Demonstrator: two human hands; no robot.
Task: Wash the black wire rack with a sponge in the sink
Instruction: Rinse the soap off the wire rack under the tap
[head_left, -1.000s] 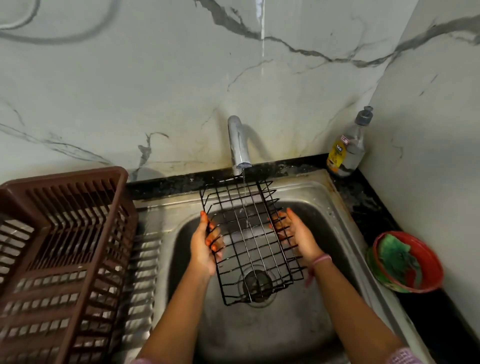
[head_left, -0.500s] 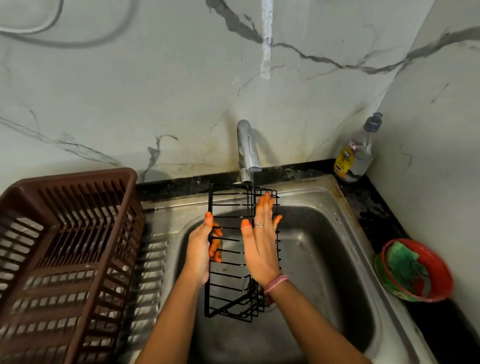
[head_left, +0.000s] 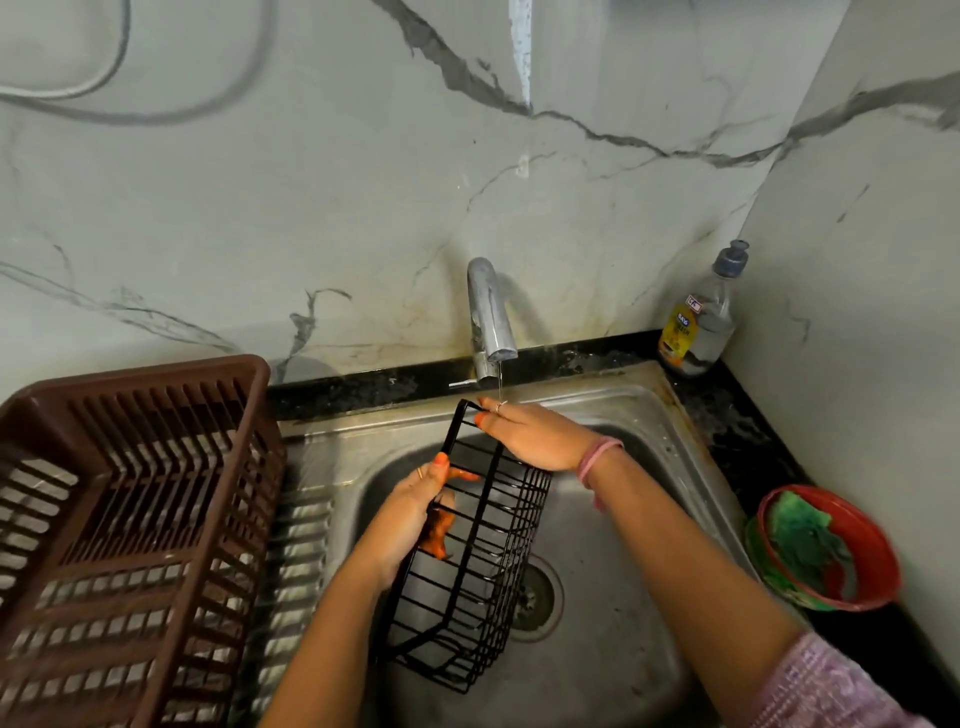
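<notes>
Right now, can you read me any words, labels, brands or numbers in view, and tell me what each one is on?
Yellow label on the soap bottle: print is there, too blurred to read.
Small white sticker above that label: marks too small to read.
Black wire rack, tap, brown dish basket, red bowl: no text visible.

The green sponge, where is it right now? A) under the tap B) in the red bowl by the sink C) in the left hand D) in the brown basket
B: the green sponge lies in the red bowl on the counter right of the sink; both hands hold only the black wire rack.
</notes>
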